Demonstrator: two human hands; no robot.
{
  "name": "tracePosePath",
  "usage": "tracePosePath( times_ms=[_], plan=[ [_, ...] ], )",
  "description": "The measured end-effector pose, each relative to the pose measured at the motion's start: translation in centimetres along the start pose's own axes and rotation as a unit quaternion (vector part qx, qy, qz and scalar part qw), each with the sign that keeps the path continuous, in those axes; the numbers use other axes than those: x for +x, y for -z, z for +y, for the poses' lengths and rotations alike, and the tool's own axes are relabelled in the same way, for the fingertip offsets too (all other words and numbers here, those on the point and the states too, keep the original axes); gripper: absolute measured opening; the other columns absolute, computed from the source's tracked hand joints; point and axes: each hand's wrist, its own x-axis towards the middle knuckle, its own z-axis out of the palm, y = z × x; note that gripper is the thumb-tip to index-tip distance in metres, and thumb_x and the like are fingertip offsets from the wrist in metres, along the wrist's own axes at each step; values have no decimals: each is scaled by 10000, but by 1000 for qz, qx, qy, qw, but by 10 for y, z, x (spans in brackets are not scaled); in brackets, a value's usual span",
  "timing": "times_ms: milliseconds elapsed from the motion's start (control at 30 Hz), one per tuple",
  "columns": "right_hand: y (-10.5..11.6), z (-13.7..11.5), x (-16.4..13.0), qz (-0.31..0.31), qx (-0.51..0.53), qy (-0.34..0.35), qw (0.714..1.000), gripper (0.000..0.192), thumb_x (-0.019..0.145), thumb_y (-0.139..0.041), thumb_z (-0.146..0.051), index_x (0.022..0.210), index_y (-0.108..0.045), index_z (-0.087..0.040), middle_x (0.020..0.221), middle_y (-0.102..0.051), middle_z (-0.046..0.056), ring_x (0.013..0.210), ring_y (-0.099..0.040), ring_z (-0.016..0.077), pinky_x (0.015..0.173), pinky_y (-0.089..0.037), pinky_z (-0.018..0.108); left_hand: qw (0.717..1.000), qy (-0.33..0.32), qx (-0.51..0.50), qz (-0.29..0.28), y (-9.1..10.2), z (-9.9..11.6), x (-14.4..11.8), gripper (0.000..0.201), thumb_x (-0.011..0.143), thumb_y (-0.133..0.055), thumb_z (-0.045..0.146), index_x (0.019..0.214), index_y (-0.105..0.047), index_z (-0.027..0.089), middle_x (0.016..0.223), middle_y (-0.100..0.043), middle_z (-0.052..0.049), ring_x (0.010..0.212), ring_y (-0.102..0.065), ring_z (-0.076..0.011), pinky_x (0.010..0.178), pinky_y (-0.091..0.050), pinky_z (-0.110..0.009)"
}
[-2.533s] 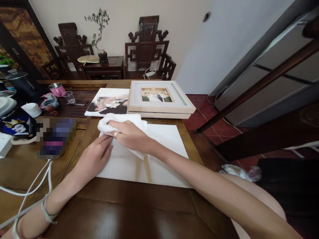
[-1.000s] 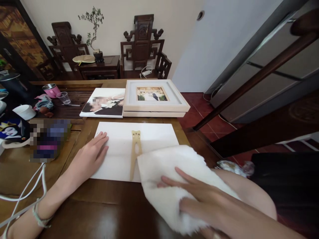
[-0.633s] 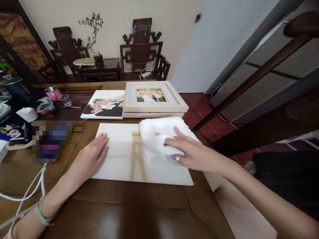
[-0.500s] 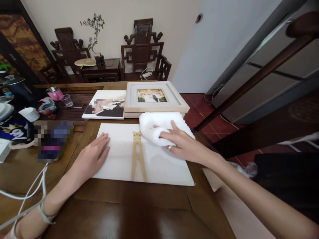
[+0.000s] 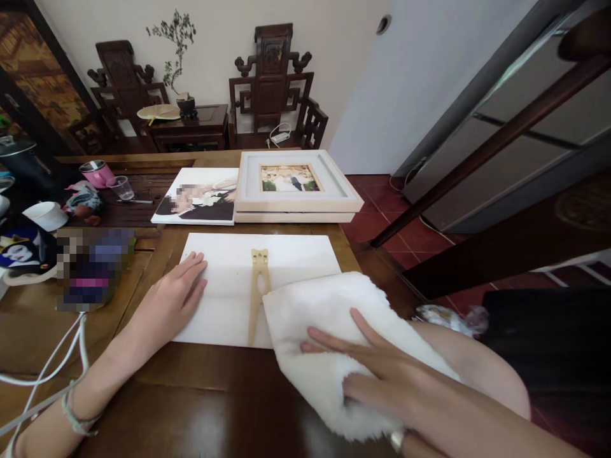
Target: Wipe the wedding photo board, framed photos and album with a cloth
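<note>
My left hand [image 5: 174,296] lies flat on the left side of a white panel [image 5: 219,280], fingers stretched out. A beige A-shaped easel leg [image 5: 260,270] is fixed on the panel's middle; its lower right part is covered. My right hand [image 5: 382,369] has hold of a fluffy white towel [image 5: 329,305], some fingers spread on top and others tucked into its fold. That towel lies over the panel's lower right corner and hangs past the table's edge.
Beyond the panel are stacked framed photos [image 5: 296,207] and an unframed photo panel [image 5: 198,197]. To the left sit a phone-like blurred item [image 5: 98,273], white cables [image 5: 82,343], a white cup [image 5: 45,216] and a pink mug [image 5: 98,173]. A wooden chair [image 5: 477,149] borders the right.
My right hand has drawn the towel from the panel's upper right down toward me, over its lower right corner. The left hand stays on the panel.
</note>
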Motion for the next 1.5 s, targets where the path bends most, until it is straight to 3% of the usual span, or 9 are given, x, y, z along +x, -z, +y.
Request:
tracePosePath(
  times_ms=[100, 267, 400, 600, 800, 967, 1167, 1333, 1500],
  plan=[
    [7, 12, 26, 12, -24, -22, 999, 414, 607, -429, 5, 890, -600, -244, 1449, -511, 16, 1382, -397, 284, 1173, -243, 573, 1000, -4, -3, 0, 0, -1, 0, 459, 992, -342, 380, 1314, -544, 121, 1450, -491, -129, 1378, -414, -260, 1130, -383, -468],
    [14, 49, 78, 63, -60, -27, 996, 406, 691, -395, 4, 990, -566, -212, 1315, -614, 111, 1376, -411, 294, 1147, -173, 662, 1000, -10, -11, -2, 0, -2, 1, 461, 993, -343, 385, 1305, -551, 116, 1446, -495, -133, 1377, -415, -257, 1136, -377, -455],
    [7, 61, 93, 85, -111, -23, 990, 367, 719, -397, 4, 1008, -555, -158, 1427, -486, 228, 1430, -298, 321, 1118, -153, 701, 1000, -8, -12, -1, 1, -2, 0, 462, 992, -352, 382, 1301, -554, 105, 1442, -499, -141, 1373, -421, -263, 1133, -380, -461],
    [-8, 24, 51, 75, -106, 9, 992, 424, 663, -376, 46, 938, -596, -191, 1465, -477, 140, 1444, -271, 270, 1143, -192, 657, 1000, -11, 4, 3, 0, 0, 0, 448, 995, -345, 365, 1307, -548, 116, 1446, -497, -128, 1373, -422, -255, 1125, -392, -456],
    [2, -9, 7, 0, -39, 55, 998, 397, 628, -481, -19, 880, -636, -284, 1411, -549, -13, 1341, -464, 263, 1158, -329, 517, 1000, -16, 17, 6, -1, -1, 0, 445, 998, -328, 363, 1303, -549, 126, 1449, -492, -132, 1373, -423, -251, 1127, -390, -454],
    [15, 11, 34, 21, -35, -24, 999, 493, 654, -448, -29, 1019, -627, -310, 1340, -611, -18, 1324, -483, 284, 1135, -360, 527, 1000, -17, 12, 2, 0, -1, 0, 449, 996, -333, 358, 1309, -545, 115, 1451, -489, -137, 1373, -422, -258, 1120, -398, -458],
    [5, 42, 100, 74, -57, -78, 993, 524, 723, -365, -2, 1181, -543, -184, 1395, -540, 144, 1455, -241, 303, 1119, -149, 708, 1000, -20, 3, 3, 1, -1, 0, 442, 995, -335, 359, 1301, -545, 120, 1446, -494, -139, 1376, -419, -262, 1124, -389, -463],
    [-16, 11, 105, 46, -70, -52, 995, 553, 693, -396, 24, 1172, -598, -166, 1549, -345, 149, 1476, -132, 333, 1096, -85, 740, 1000, -20, -2, 6, -1, -3, -1, 441, 995, -336, 378, 1302, -544, 138, 1443, -500, -132, 1371, -424, -270, 1122, -390, -474],
    [-50, -28, 68, 59, -70, 53, 994, 348, 721, -505, -52, 954, -702, -219, 1523, -398, 123, 1442, -235, 386, 1083, -117, 753, 1000, -17, 3, 11, -2, -2, 0, 441, 994, -336, 378, 1302, -546, 142, 1444, -499, -131, 1364, -434, -274, 1120, -394, -473]
  ],
)
